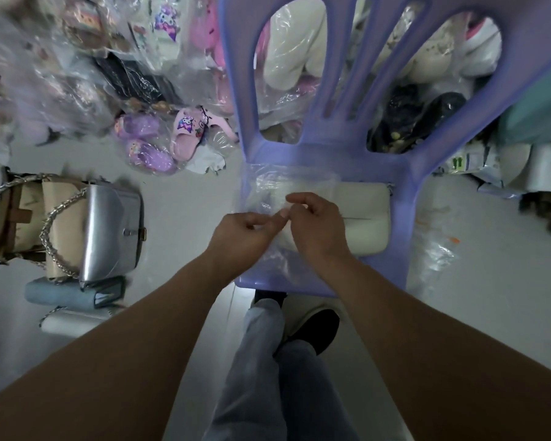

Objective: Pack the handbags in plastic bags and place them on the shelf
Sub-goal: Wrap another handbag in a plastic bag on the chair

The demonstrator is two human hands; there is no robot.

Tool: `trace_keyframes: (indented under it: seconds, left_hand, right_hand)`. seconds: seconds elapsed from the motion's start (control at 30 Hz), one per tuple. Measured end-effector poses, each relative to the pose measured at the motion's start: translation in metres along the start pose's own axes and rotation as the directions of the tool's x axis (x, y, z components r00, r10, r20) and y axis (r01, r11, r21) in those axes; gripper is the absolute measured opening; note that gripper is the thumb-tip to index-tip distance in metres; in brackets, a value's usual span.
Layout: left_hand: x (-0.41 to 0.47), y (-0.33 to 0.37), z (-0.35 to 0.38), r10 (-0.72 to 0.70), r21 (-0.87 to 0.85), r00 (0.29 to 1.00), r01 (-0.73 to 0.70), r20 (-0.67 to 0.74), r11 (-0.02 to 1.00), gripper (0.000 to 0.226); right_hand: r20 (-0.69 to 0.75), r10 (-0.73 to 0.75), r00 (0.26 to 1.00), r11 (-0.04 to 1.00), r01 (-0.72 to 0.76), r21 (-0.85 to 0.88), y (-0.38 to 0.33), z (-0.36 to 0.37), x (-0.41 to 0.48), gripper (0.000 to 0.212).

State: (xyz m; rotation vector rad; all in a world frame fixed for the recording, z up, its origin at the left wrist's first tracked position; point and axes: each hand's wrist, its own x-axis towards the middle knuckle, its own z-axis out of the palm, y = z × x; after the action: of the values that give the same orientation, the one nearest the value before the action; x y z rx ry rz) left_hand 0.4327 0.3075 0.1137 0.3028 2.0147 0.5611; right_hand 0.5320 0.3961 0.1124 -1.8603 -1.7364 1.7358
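Handbag (365,211) lies crosswise; left hand (245,233), right hand (316,225) pinch plastic bag (269,189).

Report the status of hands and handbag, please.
Left hand, right hand pinch clear plastic bag over white handbag on purple plastic chair. Handbag partly covered. Nothing blocking.
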Motion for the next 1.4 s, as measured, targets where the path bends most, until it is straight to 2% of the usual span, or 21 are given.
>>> trace_keyframes:
  seconds: [0.07, 0.1, 0.13, 0.2, 0.27, 0.33, 0.4, 0.47, 0.53, 0.63, 0.7, 0.83, 0.93, 1.03, 1.13, 1.3, 1.4]
  left_hand:
    - [0.003, -0.011, -0.012, 0.071, 0.357, 0.989, -0.020, -0.131, 0.934, 0.032]
    - [0.005, -0.016, -0.017, 0.085, 0.477, 0.971, 0.032, -0.222, 0.878, 0.026]
    - [0.008, -0.021, -0.022, 0.081, 0.512, 0.944, 0.101, -0.321, 0.853, 0.025]
    - [0.013, -0.026, -0.030, 0.005, 0.369, 0.864, 0.211, -0.504, 0.905, 0.026]
    - [0.017, -0.025, -0.035, -0.107, 0.132, 0.767, 0.242, -0.632, 0.961, 0.024]
    - [0.021, -0.025, -0.035, -0.139, 0.024, 0.694, 0.220, -0.706, 0.975, 0.024]
    - [0.022, -0.026, -0.036, -0.110, 0.004, 0.653, 0.170, -0.749, 0.985, 0.023]
    - [0.025, -0.032, -0.039, -0.072, 0.000, 0.630, 0.114, -0.773, 0.994, 0.023]
    - [0.028, -0.042, -0.051, -0.105, -0.029, 0.566, 0.142, -0.818, 0.990, 0.023]
    - [0.031, -0.058, -0.071, -0.157, -0.098, 0.454, 0.151, -0.877, 0.984, 0.023]
    - [0.032, -0.069, -0.080, -0.171, -0.117, 0.427, 0.151, -0.888, 0.982, 0.027]
    - [0.034, -0.074, -0.080, -0.174, -0.132, 0.418, 0.126, -0.892, 0.983, 0.029]
    - [0.034, -0.065, -0.070, -0.156, -0.123, 0.466, 0.101, -0.871, 0.987, 0.030]
    - [0.037, -0.051, -0.065, -0.190, -0.179, 0.467, 0.069, -0.864, 0.981, 0.030]
    - [0.039, -0.037, -0.060, -0.182, -0.168, 0.474, 0.070, -0.862, 0.983, 0.033]
    - [0.039, -0.016, -0.048, -0.208, -0.223, 0.476, 0.025, -0.854, 0.974, 0.040]
    - [0.038, -0.007, -0.042, -0.149, -0.165, 0.501, 0.012, -0.853, 0.986, 0.039]
  right_hand:
    - [-0.061, -0.099, 0.993, 0.988, 0.091, -0.124, -0.001, 0.001, 0.003, 0.025]
    - [-0.116, -0.154, 0.981, 0.973, 0.130, -0.189, 0.000, 0.001, 0.005, 0.025]
    - [-0.172, -0.201, 0.964, 0.959, 0.158, -0.236, 0.001, 0.001, 0.009, 0.025]
    - [-0.251, -0.262, 0.932, 0.942, 0.191, -0.276, 0.005, -0.002, 0.016, 0.022]
    - [-0.192, -0.292, 0.937, 0.915, 0.215, -0.341, 0.011, -0.006, 0.023, 0.018]
    - [0.010, -0.273, 0.962, 0.833, 0.241, -0.497, 0.018, -0.008, 0.032, 0.052]
    - [0.131, -0.195, 0.972, 0.772, 0.235, -0.591, 0.021, -0.009, 0.044, 0.076]
    - [0.177, -0.143, 0.974, 0.778, 0.221, -0.588, 0.016, -0.007, 0.060, 0.080]
    - [0.210, -0.105, 0.972, 0.750, 0.216, -0.625, 0.009, -0.003, 0.076, 0.079]
    - [0.296, -0.062, 0.953, 0.520, 0.285, -0.805, 0.004, -0.002, 0.089, 0.076]
    - [0.331, -0.051, 0.942, 0.439, 0.319, -0.840, 0.002, -0.003, 0.092, 0.073]
    - [0.372, -0.073, 0.925, 0.420, 0.367, -0.830, -0.002, -0.004, 0.097, 0.083]
    - [0.468, -0.082, 0.880, 0.492, 0.445, -0.749, -0.012, -0.013, 0.099, 0.087]
    - [0.570, -0.090, 0.817, 0.538, 0.521, -0.662, -0.020, -0.026, 0.102, 0.069]
    - [0.620, -0.039, 0.784, 0.618, 0.506, -0.602, -0.025, -0.036, 0.105, 0.062]
    - [0.561, -0.124, 0.818, 0.793, 0.422, -0.440, -0.029, -0.065, 0.099, 0.049]
    - [0.563, -0.129, 0.816, 0.895, 0.340, -0.288, -0.038, -0.095, 0.090, 0.062]
